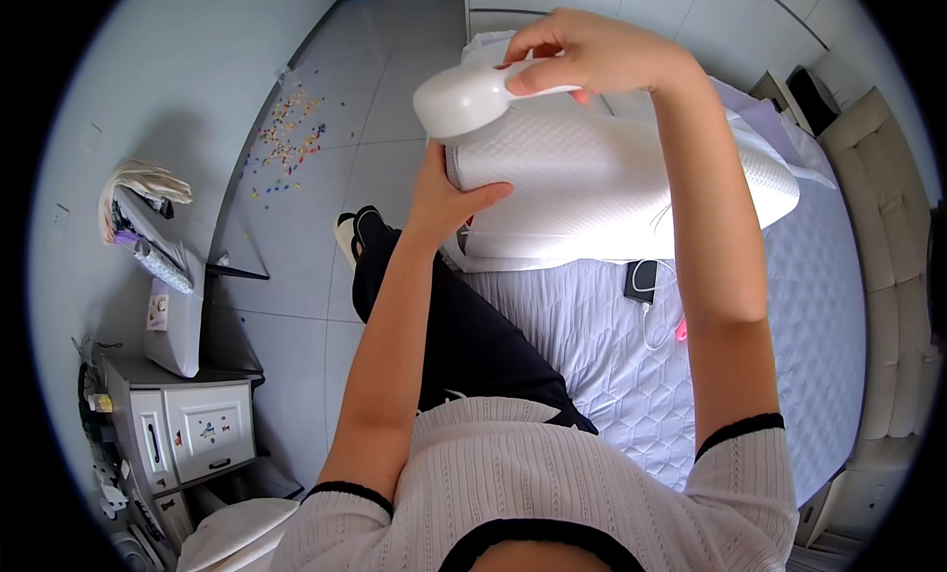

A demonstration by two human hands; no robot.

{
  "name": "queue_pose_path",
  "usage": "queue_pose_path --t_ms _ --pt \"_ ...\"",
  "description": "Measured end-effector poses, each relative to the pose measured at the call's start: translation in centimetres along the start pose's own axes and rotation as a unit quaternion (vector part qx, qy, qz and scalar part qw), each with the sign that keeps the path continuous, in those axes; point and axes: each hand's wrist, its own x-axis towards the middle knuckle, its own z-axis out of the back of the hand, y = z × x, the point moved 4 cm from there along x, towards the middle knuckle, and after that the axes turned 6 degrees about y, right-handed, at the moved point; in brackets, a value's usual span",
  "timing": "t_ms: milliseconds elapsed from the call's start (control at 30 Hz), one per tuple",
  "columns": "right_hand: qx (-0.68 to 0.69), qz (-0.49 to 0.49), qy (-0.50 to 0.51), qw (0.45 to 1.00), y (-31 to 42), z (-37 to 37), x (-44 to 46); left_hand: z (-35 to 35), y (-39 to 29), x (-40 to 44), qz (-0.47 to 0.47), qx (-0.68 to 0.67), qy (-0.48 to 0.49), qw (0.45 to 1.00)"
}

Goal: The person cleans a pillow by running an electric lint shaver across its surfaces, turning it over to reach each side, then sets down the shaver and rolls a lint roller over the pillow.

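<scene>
The white cabinet (209, 424) has its door shut, which hides the inside. The right hand's (587, 57) fingers are wrapped around the handle of a white, round-headed handheld device (462, 101), its head just beyond the left hand (442, 202), which grasps the end of the white quilted pillow (582, 182) near the bed's (567, 325) edge, with the tiled floor (281, 350) lying beyond.

I am in a bedroom of a home, for below my fingers (488, 193) spreads a broad quilted bed (809, 375), a padded beige headboard (873, 266) stands well off to their right, and a chair (185, 340) heaped with cloth (148, 182) and a stickered cabinet (209, 426) stand away to their left.
</scene>
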Motion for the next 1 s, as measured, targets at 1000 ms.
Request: queue_pose_path --t_ms 1000 --pt "0.065 0.069 -0.092 0.991 -4.3 -0.9 -1.3 -0.4 0.6 0.1 0.025 -0.054 -0.015 0.998"
